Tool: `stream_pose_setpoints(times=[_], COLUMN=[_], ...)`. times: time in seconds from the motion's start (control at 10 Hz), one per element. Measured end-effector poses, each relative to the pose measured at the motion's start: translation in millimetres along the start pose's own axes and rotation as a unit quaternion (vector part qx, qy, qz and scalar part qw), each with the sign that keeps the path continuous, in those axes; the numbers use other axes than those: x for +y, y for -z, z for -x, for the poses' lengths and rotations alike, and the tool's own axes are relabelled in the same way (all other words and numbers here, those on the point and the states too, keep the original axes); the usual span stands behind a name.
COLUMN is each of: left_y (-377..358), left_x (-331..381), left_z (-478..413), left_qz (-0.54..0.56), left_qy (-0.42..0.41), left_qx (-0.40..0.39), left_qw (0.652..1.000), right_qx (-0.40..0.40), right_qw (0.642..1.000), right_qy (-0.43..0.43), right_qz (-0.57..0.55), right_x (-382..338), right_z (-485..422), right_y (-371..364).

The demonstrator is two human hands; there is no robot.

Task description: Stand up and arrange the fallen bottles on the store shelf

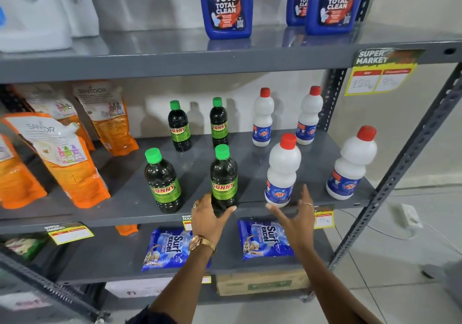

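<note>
All eight bottles on the middle shelf point(130, 198) look upright now, my left hand point(207, 217) wrapping thumb and fingers round the front green-capped bottle point(223, 178), right hand point(296, 215) spread open beside the white bottle point(281, 173), so mostly spacing remains.

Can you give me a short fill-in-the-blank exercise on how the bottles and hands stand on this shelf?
1. The left hand grips the base of a dark bottle with a ___ cap.
2. The right hand is open beside a white bottle with a ___ cap.
3. The middle shelf holds ___ white bottles, all upright.

Missing words: green; red; four
</note>
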State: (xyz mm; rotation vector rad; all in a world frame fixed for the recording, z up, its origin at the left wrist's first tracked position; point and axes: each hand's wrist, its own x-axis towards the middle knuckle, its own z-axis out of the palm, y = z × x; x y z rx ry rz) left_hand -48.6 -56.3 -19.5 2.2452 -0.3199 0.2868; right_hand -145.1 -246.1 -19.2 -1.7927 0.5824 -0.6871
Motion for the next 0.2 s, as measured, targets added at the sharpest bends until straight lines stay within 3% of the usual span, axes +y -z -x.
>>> stream_pose_setpoints(times=[0.1,0.2], left_y=[6.4,11.8], left_x=[2.5,10.9], left_z=[0.2,12.5], left_qz=[-0.01,0.021], left_qy=[-0.008,-0.066], left_qx=[-0.034,0.006], left_qw=[0.999,0.998], right_qx=[0.036,0.056], right_qw=[0.998,0.98], right_qy=[0.048,0.153], right_qz=[-0.004,-0.114], right_x=[-36.1,-107.2], right_z=[29.4,34.6], right_y=[43.1,98.1])
